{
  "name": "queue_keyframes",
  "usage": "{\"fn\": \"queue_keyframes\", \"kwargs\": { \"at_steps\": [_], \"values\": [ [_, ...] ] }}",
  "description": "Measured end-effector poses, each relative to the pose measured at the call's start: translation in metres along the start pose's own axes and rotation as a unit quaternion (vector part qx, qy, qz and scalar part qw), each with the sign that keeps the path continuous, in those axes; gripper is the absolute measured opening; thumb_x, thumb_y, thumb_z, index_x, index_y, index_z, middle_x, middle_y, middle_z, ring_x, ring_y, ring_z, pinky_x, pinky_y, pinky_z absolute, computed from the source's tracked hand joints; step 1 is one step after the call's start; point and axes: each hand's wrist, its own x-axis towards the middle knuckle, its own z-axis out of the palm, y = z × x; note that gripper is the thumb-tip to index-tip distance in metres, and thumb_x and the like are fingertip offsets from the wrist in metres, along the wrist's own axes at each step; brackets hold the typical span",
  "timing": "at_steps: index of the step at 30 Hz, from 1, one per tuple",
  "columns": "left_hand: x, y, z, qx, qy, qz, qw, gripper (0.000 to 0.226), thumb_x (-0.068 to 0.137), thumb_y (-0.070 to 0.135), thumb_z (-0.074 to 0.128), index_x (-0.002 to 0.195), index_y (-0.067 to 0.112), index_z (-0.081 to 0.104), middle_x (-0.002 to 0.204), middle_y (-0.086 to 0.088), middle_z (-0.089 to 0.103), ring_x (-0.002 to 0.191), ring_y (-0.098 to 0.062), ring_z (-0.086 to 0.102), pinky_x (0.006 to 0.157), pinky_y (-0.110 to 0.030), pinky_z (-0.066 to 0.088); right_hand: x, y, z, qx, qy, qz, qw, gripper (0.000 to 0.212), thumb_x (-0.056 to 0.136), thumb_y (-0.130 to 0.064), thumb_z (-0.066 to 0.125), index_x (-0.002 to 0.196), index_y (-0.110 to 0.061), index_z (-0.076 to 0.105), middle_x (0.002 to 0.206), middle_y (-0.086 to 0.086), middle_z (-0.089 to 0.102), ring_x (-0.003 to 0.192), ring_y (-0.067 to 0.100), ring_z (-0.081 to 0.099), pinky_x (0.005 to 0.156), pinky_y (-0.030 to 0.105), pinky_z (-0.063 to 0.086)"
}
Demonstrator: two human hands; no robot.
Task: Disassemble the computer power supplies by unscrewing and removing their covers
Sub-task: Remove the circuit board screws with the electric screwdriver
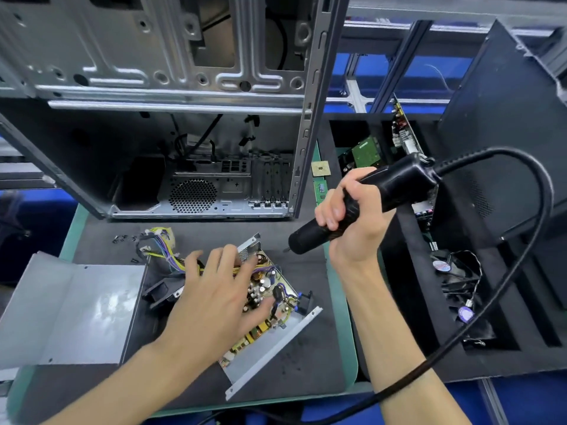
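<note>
Left hand (214,289): fingers spread, lying flat across the opened power supply's crowded circuit board (264,289) in its grey metal tray on the dark mat (306,348) | Right hand (352,216): gripping the black corded electric screwdriver (362,204), bit hovering just beside the tray | Removed grey metal cover (76,311): lying left of the supply.

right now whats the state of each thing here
power supply: cover off, board exposed
removed cover: lying flat, left of supply
left hand: open, resting on the supply
right hand: gripping the screwdriver
electric screwdriver: held above mat, bit off the supply
computer case: open, side panel off
</note>
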Motion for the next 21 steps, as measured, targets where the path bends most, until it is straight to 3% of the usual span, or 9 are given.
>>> {"fn": "queue_keyframes", "kwargs": {
  "at_steps": [3,9,21],
  "values": [
    [-0.001,-0.006,0.017,-0.042,0.082,0.006,0.996,0.059,0.085,0.057,0.052,0.112,0.008,0.069,0.098,-0.008,0.048,0.094,-0.029,0.052,0.093,-0.051,0.035,0.0,0.006,0.0,0.005,-0.01,0.003,1.0,0.004,0.07,-0.018,0.061,0.07,-0.017,0.057,0.044,0.0,0.036,0.034,0.014,0.029,0.046,0.022,0.033],
    [0.0,-0.007,0.035,-0.054,0.168,0.041,0.983,0.037,0.089,0.047,0.062,0.094,0.011,0.069,0.1,-0.004,0.061,0.105,-0.034,0.058,0.087,-0.048,0.035,0.002,0.02,-0.005,0.022,-0.031,0.01,0.999,0.008,0.073,-0.017,0.059,0.073,-0.012,0.052,0.045,0.0,0.037,0.034,0.014,0.029,0.045,0.021,0.034],
    [0.0,-0.008,0.041,-0.078,0.195,0.045,0.977,0.027,0.091,0.038,0.057,0.087,0.013,0.068,0.09,0.001,0.061,0.109,-0.031,0.056,0.089,-0.043,0.034,0.006,0.046,-0.007,0.03,-0.042,0.04,0.998,0.013,0.074,-0.017,0.059,0.076,-0.008,0.05,0.044,0.0,0.038,0.033,0.014,0.03,0.044,0.02,0.034]
  ]
}}
